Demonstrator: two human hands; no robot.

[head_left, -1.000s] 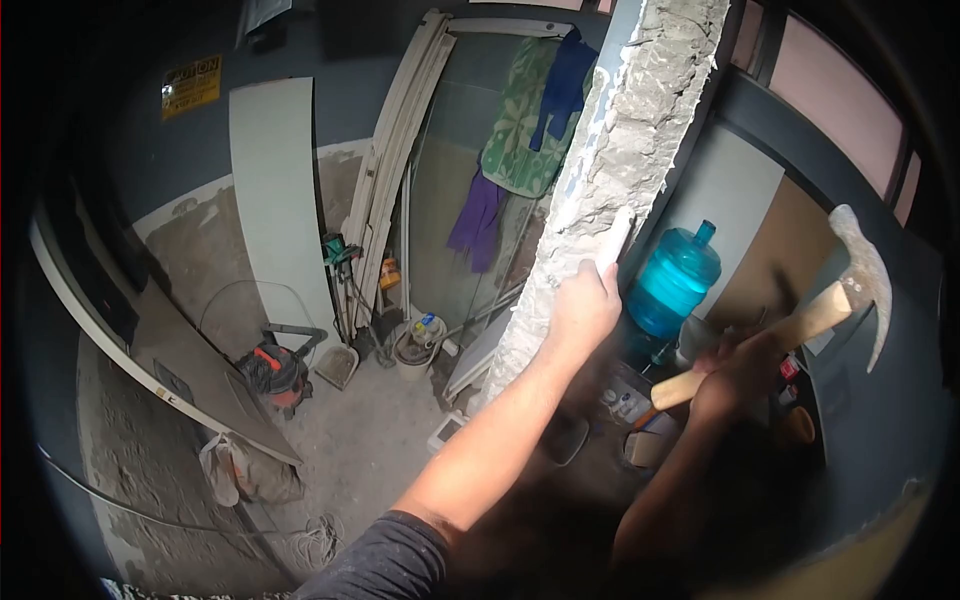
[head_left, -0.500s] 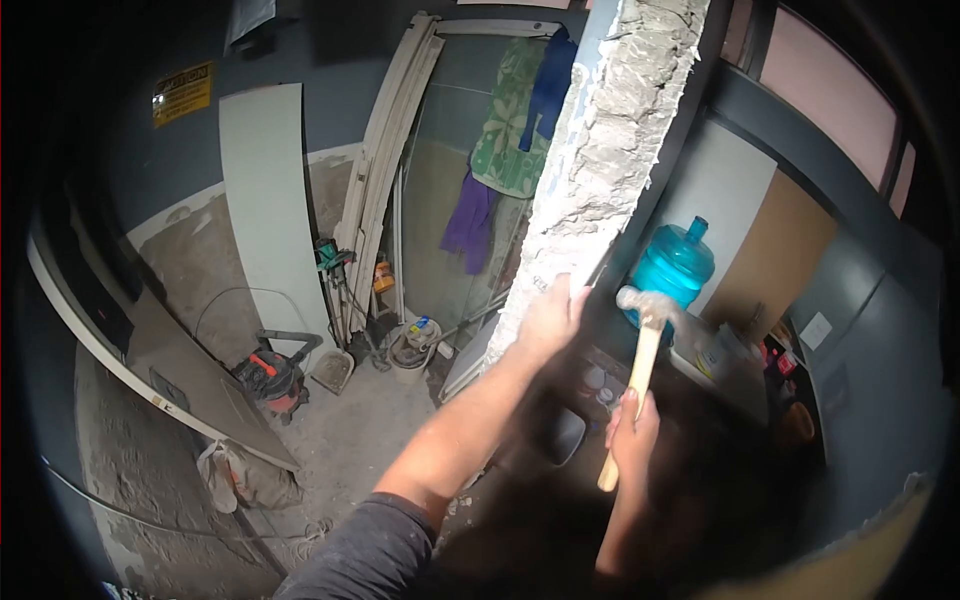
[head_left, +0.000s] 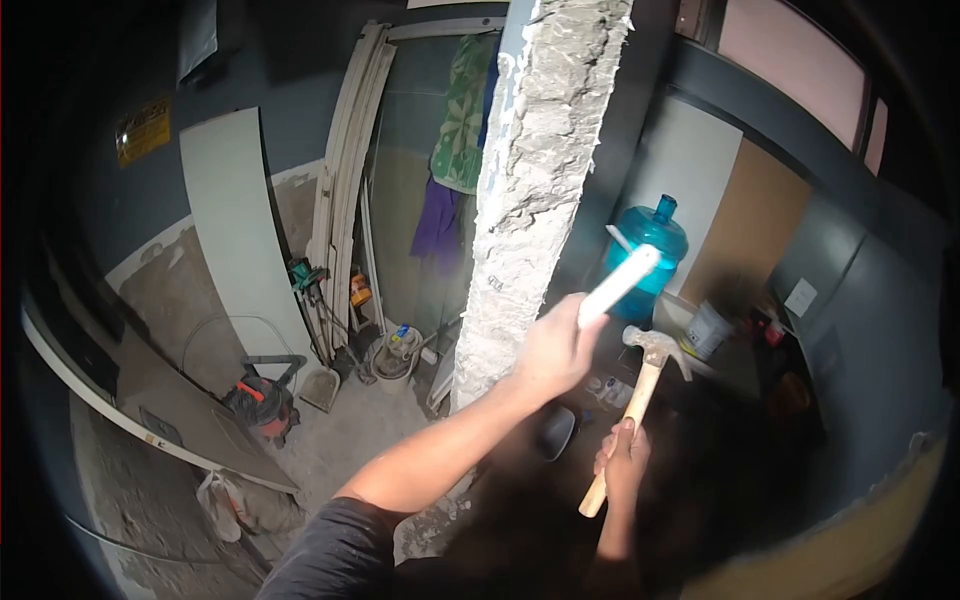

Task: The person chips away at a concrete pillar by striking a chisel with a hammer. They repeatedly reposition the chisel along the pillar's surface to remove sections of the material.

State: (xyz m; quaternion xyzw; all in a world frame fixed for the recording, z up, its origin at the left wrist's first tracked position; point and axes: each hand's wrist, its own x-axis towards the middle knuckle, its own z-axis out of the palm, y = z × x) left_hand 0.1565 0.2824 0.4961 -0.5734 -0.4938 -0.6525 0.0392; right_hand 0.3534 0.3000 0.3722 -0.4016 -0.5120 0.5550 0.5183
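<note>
My left hand (head_left: 558,345) is closed around a pale, bar-like tool (head_left: 620,285) that points up and to the right, its far end brightly lit. Just left of that hand rises a rough column edge (head_left: 550,150) of broken grey and white plaster. The tool's visible part is apart from the column. Lower right, my right hand (head_left: 624,460) grips the wooden handle of a claw hammer (head_left: 645,385), head upward. The hammer head is below and right of the tool, not touching it.
Behind the hands stands a blue water bottle (head_left: 645,255). A bucket (head_left: 395,355), a black and red vacuum (head_left: 262,398) and a leaning pale panel (head_left: 228,220) are at the left. Towels (head_left: 460,130) hang over glass. A white bucket (head_left: 706,330) stands right.
The view has shifted, and the column appears further left. My left hand has come away from the column, with the pale tool now plainly visible. The hammer remains in my right hand, slightly lower.
</note>
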